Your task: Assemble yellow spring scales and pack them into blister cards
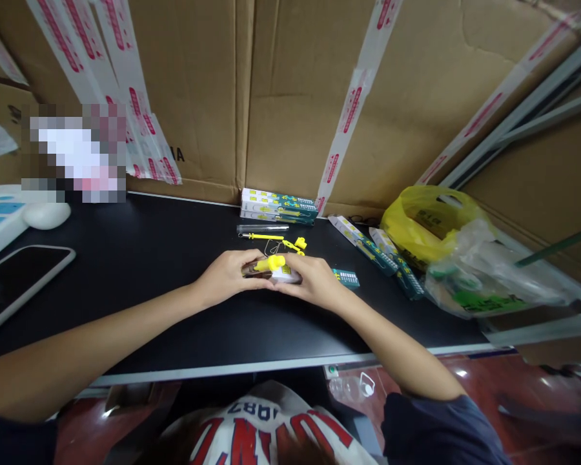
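The left hand (pixel 225 278) pinches a yellow-headed piece (pixel 274 263) between thumb and fingers; its darker body lies in the grip, too blurred to make out. The fingers of the right hand (pixel 314 278) close round a small white-ended box (pixel 286 275), and the two hands meet above the middle of the worktop (pixel 184 342) — so piece and box are side by side. Toward the back edge lie a clear tube (pixel 262 228), a yellow rod (pixel 266 237) and small yellow parts (pixel 300 243).

If the left pinch loosens, the piece could drop among those parts; squeezing too hard with the right could crush the box's thin-looking walls. A knuckle swung forward might scatter the small parts, which lie just beyond the fingers.

The stacked boxes (pixel 278 208) at the back edge carry large yellow characters on teal, too blurred to read surely, with pictures of a yellow tool. Red printing repeats along the tape (pixel 348 113) on the carton (pixel 188 77) behind — too small to read. The yellow bag (pixel 411 223) near the right end bears dark, unreadable print.
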Demonstrator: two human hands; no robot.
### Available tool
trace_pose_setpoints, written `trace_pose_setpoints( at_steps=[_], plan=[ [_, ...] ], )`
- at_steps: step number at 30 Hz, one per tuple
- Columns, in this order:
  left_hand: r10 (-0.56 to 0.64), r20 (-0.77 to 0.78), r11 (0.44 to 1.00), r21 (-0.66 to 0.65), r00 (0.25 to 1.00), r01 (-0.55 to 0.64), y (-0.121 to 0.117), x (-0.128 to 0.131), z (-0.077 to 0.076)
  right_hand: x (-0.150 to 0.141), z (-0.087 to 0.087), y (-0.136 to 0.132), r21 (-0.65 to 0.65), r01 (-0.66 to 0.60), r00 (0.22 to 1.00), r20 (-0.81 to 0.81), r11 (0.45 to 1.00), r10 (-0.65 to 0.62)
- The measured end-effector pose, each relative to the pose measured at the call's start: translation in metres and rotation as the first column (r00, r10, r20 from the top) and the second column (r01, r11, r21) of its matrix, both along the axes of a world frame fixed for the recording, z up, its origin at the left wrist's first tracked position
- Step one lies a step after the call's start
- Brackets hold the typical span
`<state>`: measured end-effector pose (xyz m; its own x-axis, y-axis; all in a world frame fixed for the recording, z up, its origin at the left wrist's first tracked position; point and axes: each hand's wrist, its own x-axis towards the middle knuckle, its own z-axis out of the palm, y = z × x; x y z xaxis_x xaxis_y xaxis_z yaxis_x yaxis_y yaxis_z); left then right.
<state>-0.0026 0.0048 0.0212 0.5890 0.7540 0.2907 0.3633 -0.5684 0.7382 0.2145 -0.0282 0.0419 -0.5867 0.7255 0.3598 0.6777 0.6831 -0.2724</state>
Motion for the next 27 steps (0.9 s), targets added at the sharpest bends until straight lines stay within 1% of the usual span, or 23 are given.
trace_pose_setpoints(
  at_steps=[4, 7, 9, 11, 15, 19, 23, 27],
  plan=[
    [0.002, -0.047, 1.000, -0.009, 0.999, -0.002, 0.001, 0.000, 0.000, -0.001, 0.002, -0.002, 0.023, 0.027, 1.000, -0.002, 0.999, -0.027],
    [0.017, -0.052, 1.000, -0.003, 0.998, -0.017, 0.003, -0.002, 0.001, 0.000, 0.005, -0.001, 0.037, 0.043, 0.999, -0.014, 0.998, -0.042],
    [0.019, -0.045, 1.000, 0.011, 0.999, -0.018, 0.004, -0.003, 0.003, 0.002, 0.005, 0.001, 0.076, 0.058, 0.998, -0.021, 0.995, -0.057],
    [0.014, -0.069, 1.000, 0.025, 0.998, -0.012, 0.004, -0.004, 0.005, 0.005, 0.004, 0.004, 0.141, 0.077, 0.997, -0.016, 0.987, -0.076],
    [0.026, -0.138, 0.999, 0.042, 0.990, -0.021, 0.003, -0.006, 0.006, 0.011, 0.001, 0.010, 0.258, 0.085, 0.993, 0.063, 0.962, -0.105],
    [0.048, -0.116, 0.998, 0.050, 0.992, -0.042, 0.001, -0.006, 0.005, 0.014, 0.000, 0.013, 0.349, 0.090, 0.980, 0.137, 0.933, -0.146],
    [0.093, -0.134, 0.995, 0.054, 0.987, -0.086, 0.000, -0.005, 0.005, 0.016, 0.001, 0.013, 0.397, 0.095, 0.970, 0.169, 0.913, -0.174],
    [0.097, -0.131, 0.994, 0.056, 0.987, -0.090, 0.000, -0.004, 0.006, 0.018, 0.003, 0.014, 0.431, 0.098, 0.958, 0.205, 0.897, -0.203]
  ],
)
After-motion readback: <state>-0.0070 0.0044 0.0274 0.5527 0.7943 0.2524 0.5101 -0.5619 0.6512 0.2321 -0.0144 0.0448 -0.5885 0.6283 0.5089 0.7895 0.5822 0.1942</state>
